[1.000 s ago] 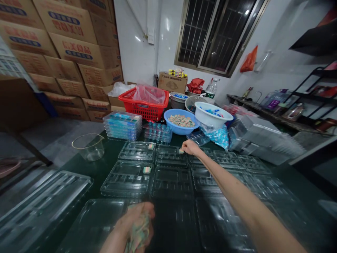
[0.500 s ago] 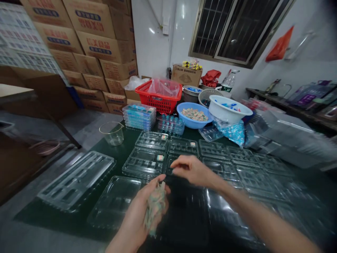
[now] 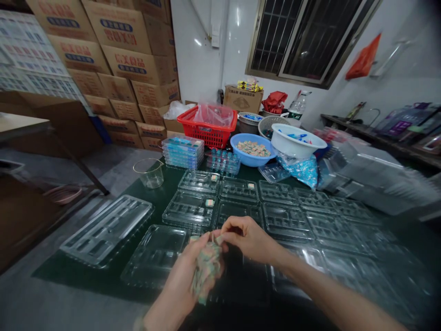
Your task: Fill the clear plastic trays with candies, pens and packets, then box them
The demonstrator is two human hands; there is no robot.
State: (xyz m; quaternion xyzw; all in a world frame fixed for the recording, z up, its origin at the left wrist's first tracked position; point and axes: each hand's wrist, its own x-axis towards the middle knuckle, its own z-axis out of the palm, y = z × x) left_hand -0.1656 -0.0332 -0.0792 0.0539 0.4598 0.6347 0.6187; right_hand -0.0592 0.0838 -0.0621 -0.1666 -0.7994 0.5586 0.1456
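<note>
My left hand (image 3: 186,271) is cupped around a handful of small pastel pieces (image 3: 206,264), striped pink, green and white. Above its fingertips, my right hand (image 3: 246,236) is closed in a pinch on one striped piece (image 3: 219,240) at the top of the handful. Clear plastic compartment trays (image 3: 188,209) lie in rows on the dark green table around both hands. Single striped blocks sit in the right-hand compartments of several trays, such as the block (image 3: 210,202) in the left middle tray. Beside my left thumb another block (image 3: 194,238) shows partly.
Behind the trays stand a blue bowl (image 3: 241,158) of striped pieces, a white basin (image 3: 289,145) with blue items, and a red basket (image 3: 206,133). Stacked filled packs (image 3: 182,154) and a clear measuring jug (image 3: 151,177) are at left. Grey tray stacks (image 3: 372,174) fill the right.
My right hand has come down and left from above the trays to the handful in my left hand. A block now shows in the near left tray by my left thumb.
</note>
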